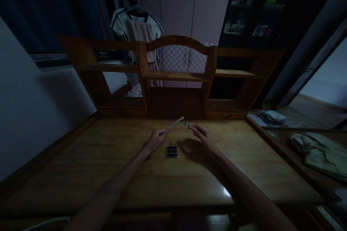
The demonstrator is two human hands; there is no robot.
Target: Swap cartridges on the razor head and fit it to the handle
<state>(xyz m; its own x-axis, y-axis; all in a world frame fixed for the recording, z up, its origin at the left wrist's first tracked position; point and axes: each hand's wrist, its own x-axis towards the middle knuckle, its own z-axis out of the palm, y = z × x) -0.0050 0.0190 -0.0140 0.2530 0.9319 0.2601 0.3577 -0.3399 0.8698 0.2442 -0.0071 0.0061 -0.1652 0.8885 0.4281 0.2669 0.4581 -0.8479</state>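
Observation:
My left hand (158,139) is closed around a slim pale stick (177,121), which points up and to the right over the desk. My right hand (202,135) pinches a small shiny metal tool (188,125) whose wider head faces the stick's tip. A narrow gap shows between the two. The tool's exact kind is too small and dim to make out. Below and between my hands, a small pack of dark bars (171,151) lies flat on the wooden desk (130,173), touched by neither hand.
A wooden shelf unit (176,76) runs along the desk's back edge. Behind it, clothes (141,25) hang before a pink wardrobe (179,0). At the right, pale folded cloth (322,151) lies on a lower surface beyond the desk's edge. A white wall (35,108) borders the left.

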